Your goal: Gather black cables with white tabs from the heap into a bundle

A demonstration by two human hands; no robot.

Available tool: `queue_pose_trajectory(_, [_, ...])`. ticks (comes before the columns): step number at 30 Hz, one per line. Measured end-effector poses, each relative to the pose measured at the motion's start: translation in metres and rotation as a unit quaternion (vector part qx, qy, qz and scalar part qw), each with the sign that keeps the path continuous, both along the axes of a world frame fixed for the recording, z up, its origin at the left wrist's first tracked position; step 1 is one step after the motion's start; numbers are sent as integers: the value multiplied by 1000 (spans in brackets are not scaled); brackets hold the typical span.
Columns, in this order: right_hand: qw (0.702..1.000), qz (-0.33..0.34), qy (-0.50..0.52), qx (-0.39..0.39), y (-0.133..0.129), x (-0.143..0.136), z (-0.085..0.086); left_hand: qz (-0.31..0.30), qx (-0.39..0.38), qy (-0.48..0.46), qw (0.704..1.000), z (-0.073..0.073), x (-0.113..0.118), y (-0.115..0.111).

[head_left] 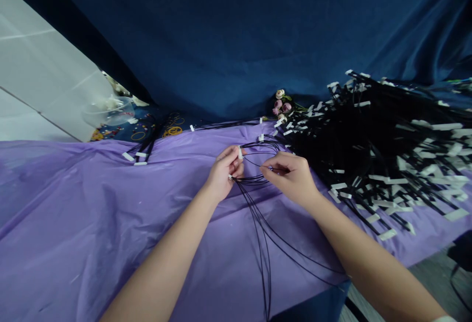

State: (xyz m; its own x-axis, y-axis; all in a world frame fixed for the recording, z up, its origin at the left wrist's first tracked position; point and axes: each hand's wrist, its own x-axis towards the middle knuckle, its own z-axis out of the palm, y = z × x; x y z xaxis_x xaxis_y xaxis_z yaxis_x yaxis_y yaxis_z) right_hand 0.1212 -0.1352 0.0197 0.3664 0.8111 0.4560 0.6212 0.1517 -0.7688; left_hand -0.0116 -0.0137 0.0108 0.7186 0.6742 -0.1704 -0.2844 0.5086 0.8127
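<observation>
Near the middle, my left hand point(225, 172) is closed on a bundle of thin black cables point(254, 180), with a white connector point(240, 153) at its fingertips and another below its fingers. My right hand point(289, 174) pinches one thin black cable just to the right, thumb and forefinger together. Between the two hands the cables arc in loose curves. Several strands hang down over the purple cloth point(140, 223) toward the front edge.
A large heap of black cables with white connectors point(383, 135) covers the right side. Artificial flowers point(282, 105) lie behind. Back left are a clear bowl point(110, 110), yellow rubber bands point(172, 131) and a few more cables point(149, 147). A blue curtain point(236, 42) hangs behind.
</observation>
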Motion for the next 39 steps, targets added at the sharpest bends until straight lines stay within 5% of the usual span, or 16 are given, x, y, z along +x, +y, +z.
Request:
queue_pose_trajectory(27, [975, -10, -176, 136, -3, -1, -1, -16, 41, 21, 999, -3, 2, -5])
queue_pose_trajectory(39, [964, -1, -233, 128, -3, 3, -9, -57, 57, 32, 996, -5, 3, -14])
